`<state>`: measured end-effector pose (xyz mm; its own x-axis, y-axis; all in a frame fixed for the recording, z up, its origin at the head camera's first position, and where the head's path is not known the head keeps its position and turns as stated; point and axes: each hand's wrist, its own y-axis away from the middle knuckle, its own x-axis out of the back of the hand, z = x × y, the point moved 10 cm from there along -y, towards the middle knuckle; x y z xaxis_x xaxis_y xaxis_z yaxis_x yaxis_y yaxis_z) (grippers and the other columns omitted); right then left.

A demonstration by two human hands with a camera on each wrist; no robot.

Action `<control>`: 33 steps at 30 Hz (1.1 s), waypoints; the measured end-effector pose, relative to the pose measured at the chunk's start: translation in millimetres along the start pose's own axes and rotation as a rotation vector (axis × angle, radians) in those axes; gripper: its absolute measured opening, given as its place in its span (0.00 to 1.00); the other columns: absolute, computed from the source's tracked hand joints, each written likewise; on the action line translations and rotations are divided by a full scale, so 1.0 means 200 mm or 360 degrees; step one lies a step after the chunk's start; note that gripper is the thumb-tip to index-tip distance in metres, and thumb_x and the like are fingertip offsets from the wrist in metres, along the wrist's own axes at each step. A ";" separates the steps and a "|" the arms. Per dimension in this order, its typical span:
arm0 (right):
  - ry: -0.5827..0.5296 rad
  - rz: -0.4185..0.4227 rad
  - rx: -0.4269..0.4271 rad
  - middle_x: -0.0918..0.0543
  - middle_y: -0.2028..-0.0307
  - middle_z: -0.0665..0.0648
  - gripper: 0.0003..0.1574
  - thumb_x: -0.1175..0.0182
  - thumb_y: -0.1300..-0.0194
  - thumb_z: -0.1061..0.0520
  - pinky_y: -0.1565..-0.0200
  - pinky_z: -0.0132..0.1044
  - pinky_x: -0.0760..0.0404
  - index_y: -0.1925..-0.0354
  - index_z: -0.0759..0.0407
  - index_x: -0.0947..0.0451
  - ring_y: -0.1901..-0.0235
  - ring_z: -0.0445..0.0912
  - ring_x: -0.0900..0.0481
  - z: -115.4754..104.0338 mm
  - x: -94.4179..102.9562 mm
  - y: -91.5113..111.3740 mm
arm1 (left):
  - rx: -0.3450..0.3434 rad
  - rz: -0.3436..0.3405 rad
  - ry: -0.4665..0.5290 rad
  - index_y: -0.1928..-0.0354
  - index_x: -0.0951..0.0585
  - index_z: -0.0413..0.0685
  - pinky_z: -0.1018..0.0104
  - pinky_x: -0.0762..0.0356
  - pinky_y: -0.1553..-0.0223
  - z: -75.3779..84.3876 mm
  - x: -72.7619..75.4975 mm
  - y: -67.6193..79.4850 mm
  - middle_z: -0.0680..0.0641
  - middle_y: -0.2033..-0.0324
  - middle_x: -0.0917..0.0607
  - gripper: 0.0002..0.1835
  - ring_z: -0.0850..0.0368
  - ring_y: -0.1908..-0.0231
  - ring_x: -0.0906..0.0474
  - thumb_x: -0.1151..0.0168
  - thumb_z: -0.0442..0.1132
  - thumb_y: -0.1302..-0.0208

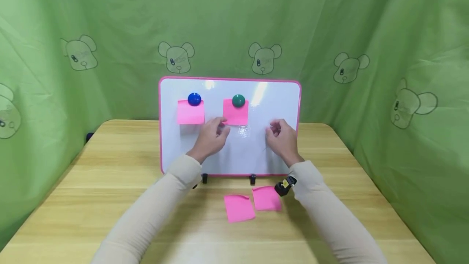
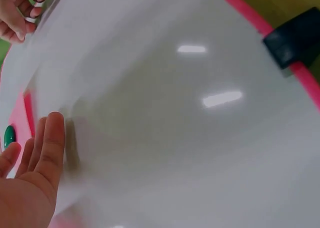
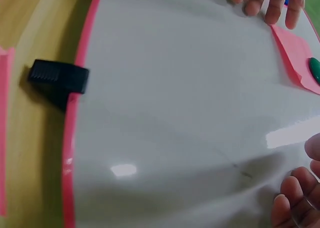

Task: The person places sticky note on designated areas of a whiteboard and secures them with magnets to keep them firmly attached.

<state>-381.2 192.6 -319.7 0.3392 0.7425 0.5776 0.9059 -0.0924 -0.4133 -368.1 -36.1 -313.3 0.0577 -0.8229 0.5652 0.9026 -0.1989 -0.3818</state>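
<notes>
A whiteboard (image 1: 253,154) with a pink frame stands upright on the table. Two pink sticky notes hang on it, the left one (image 1: 190,114) under a blue magnet (image 1: 194,99) and the other (image 1: 235,115) under a green magnet (image 1: 238,100). My left hand (image 1: 212,135) is in front of the board, its fingertips right at the lower left corner of the green-magnet note; its fingers are extended in the left wrist view. My right hand (image 1: 283,138) is near the board's right side, fingers loosely curled, with nothing visible held. A thin curved line crosses its fingers (image 3: 294,190) in the right wrist view.
Two more pink notes, one on the left (image 1: 239,208) and one on the right (image 1: 266,198), lie on the wooden table (image 1: 110,199) before the board. Black clips (image 1: 253,179) grip the board's bottom edge. Green curtains (image 1: 220,11) enclose the back and sides.
</notes>
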 end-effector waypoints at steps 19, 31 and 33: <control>-0.0188 -0.0318 -0.0078 0.19 0.57 0.66 0.16 0.53 0.26 0.59 0.55 0.44 0.20 0.50 0.68 0.25 0.60 0.56 0.20 0.22 0.02 0.19 | -0.0196 -0.0180 0.0036 0.50 0.19 0.36 0.56 0.20 0.57 0.00 -0.15 0.16 0.41 0.62 0.14 0.23 0.52 0.62 0.17 0.57 0.47 0.24; -0.0502 -0.0518 -0.0310 0.22 0.53 0.73 0.28 0.65 0.21 0.52 0.62 0.42 0.16 0.44 0.74 0.31 0.64 0.54 0.16 0.42 0.07 0.34 | -0.0066 -0.0715 -0.0133 0.48 0.20 0.39 0.65 0.20 0.57 -0.06 -0.39 0.31 0.45 0.60 0.15 0.16 0.55 0.59 0.18 0.40 0.41 0.33; -0.0506 -0.0527 -0.0350 0.22 0.53 0.73 0.29 0.66 0.21 0.51 0.63 0.43 0.16 0.44 0.74 0.32 0.66 0.52 0.16 0.45 0.08 0.36 | -0.0091 -0.0773 -0.0164 0.48 0.20 0.39 0.66 0.20 0.56 -0.06 -0.42 0.33 0.45 0.60 0.15 0.16 0.55 0.60 0.17 0.39 0.40 0.35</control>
<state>-333.9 257.9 -403.4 -0.0383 0.9176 0.3957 0.9954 0.0701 -0.0661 -318.1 13.6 -393.7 -0.3192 -0.5718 0.7558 0.8109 -0.5775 -0.0944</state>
